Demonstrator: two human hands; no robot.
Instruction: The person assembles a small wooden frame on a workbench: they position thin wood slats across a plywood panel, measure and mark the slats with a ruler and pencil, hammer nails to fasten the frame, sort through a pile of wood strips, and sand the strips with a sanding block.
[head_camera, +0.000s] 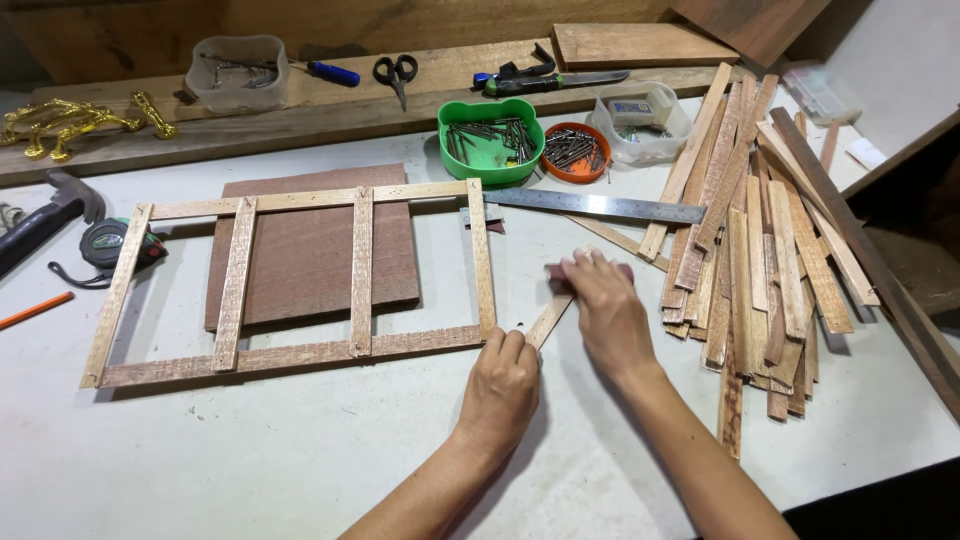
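My left hand (500, 385) pinches the thin wooden strip (549, 320); my right hand (605, 305) presses reddish sandpaper (558, 277) onto it, beside the slat frame (290, 280).

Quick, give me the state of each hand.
Left hand: closed on the near end of a thin wooden strip.
Right hand: pressing a small reddish piece onto the strip.

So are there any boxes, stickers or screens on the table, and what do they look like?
Small box: inside the clear tub at the back right, flat, white with a blue patch.
Tape measure label: on the tape measure at the left edge, round, pale on a black and green case.
White tag: far right, beyond the slat pile, small flat rectangle.
No screens or signs.
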